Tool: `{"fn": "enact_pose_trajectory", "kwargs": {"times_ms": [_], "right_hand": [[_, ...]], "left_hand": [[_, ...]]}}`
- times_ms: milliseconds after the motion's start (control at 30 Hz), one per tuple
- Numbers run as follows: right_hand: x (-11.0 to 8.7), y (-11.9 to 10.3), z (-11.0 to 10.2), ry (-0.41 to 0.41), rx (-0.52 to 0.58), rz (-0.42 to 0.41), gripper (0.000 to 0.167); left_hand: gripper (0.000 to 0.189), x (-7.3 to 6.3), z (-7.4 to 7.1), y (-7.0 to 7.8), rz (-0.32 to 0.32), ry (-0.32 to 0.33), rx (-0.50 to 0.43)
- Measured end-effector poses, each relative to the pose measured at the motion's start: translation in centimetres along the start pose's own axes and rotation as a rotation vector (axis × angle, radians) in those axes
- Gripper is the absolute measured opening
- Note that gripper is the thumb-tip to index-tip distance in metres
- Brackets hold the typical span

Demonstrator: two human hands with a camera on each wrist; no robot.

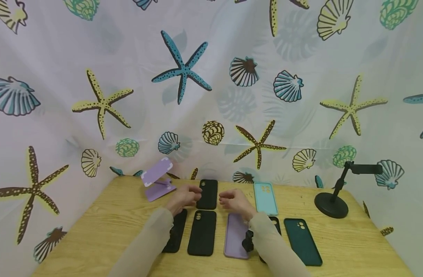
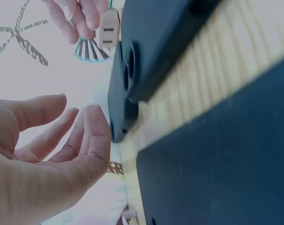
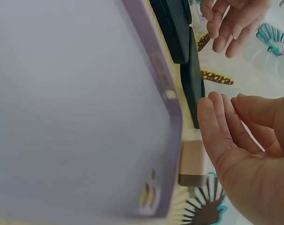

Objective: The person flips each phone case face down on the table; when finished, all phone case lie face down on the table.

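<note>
My left hand (image 1: 184,198) and right hand (image 1: 237,202) hover on either side of a black phone case (image 1: 209,194) at the back of the table. Both hold nothing; their fingers are loosely bent, palms facing each other. In the left wrist view the left hand (image 2: 62,152) appears beside two black cases. A second black case (image 1: 202,233) lies in front of the first. Below the right hand is a purple phone case (image 1: 234,236), seen large in the right wrist view with its inside showing (image 3: 81,108). Another black case (image 1: 178,231) is partly hidden under the left forearm.
A purple stand (image 1: 158,173) is at back left, a black stand with a round base (image 1: 331,206) at right. A light blue case (image 1: 265,198) and a dark green case (image 1: 303,242) lie on the right. The right forearm partly covers another black case (image 1: 275,222).
</note>
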State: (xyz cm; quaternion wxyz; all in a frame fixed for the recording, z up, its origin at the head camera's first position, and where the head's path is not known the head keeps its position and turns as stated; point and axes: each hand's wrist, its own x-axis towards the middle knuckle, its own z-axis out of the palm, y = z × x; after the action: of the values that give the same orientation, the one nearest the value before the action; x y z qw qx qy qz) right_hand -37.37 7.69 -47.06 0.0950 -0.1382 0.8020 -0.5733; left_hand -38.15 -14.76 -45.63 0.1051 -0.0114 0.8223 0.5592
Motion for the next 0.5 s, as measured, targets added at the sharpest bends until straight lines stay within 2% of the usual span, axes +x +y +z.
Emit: {"fn": "enact_pose_trajectory", "kwargs": {"times_ms": [100, 233, 333, 500], "right_hand": [[-0.8, -0.4, -0.6, -0.047, 0.01, -0.028, 0.034], [-2.1, -0.6, -1.6, -0.088, 0.001, -0.03, 0.035], [-3.1, -0.4, -2.4, -0.112, -0.051, -0.025, 0.035], [-4.9, -0.3, -3.7, -0.127, -0.14, -0.006, 0.034]], "left_hand": [[0.032, -0.4, 0.7, 0.2, 0.057, -0.013, -0.003], [0.027, -0.9, 1.5, 0.4, 0.098, -0.063, 0.005], [0.026, -1.3, 2.0, 0.6, 0.106, -0.103, 0.028], [0.023, -2.1, 2.8, 1.2, 0.105, -0.121, 0.072]]}}
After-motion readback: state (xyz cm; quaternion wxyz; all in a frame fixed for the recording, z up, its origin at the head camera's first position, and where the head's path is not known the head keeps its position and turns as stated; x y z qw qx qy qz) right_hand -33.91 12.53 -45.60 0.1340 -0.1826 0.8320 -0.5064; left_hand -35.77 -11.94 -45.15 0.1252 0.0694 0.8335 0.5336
